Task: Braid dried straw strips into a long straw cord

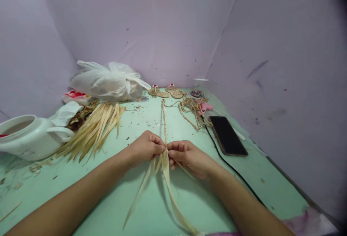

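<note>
A thin braid [164, 120] of dried straw-coloured leaf runs from the far part of the table straight toward me. At its near end my left hand [150, 146] and my right hand [189, 158] meet, fingertips almost touching. Both are closed in a pinch on the leaf strips where the braid ends. A broad pale strip [168, 183] hangs from between them toward the table's near edge. Another loose strip [139, 191] slants down to the left from under my left hand, and a narrow one trails right beneath my right hand.
To the left lie a fan of dried leaf strips [93, 131], a white pot [35, 140] and a white plastic bag [108, 82]. Two woven sandals [174, 91] sit at the back wall. On the right are coiled braided cord [189, 107], a phone [227, 136] and a black cable [233, 171].
</note>
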Tool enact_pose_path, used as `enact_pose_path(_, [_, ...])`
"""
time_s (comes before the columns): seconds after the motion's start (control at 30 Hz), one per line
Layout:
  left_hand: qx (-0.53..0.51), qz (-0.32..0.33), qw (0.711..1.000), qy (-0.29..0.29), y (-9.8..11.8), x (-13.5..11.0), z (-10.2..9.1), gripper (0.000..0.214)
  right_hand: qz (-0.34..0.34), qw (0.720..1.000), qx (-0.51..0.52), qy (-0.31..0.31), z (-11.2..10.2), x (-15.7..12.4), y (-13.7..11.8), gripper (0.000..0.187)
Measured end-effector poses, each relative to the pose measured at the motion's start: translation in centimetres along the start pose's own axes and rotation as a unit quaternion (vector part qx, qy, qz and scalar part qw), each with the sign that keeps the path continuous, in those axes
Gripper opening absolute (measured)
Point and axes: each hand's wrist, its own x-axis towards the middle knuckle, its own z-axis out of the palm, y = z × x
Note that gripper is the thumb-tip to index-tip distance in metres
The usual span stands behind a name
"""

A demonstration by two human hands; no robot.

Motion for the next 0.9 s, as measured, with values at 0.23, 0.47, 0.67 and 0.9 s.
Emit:
enact_pose_path(0.23, [0.077, 0.038, 0.995, -0.046, -0.3, 0.4, -0.4, 0.014, -0.013, 0.992, -0.054, 0.115, -0.2, 0.7, 0.6, 0.012])
enact_pose_path(0.47, [0.316, 0.09, 0.943, 0.039, 0.5, -0.3, -0.3, 0.015, -0.049, 0.986, -0.053, 0.149, 0.2, 1.3, 1.2, 0.015])
enact_pose_path(0.67, [0.415, 0.104, 0.898, 0.104, 0.7, -1.3, 0.3, 0.016, -0.069, 0.982, -0.053, 0.166, 0.5, 1.6, 1.7, 0.014])
enact_pose_path(0.9, [0.387, 0.037, 0.91, 0.144, 2.2, -3.1, -0.2, 0.018, -0.118, 0.972, -0.071, 0.191, 1.4, 1.5, 1.5, 0.008])
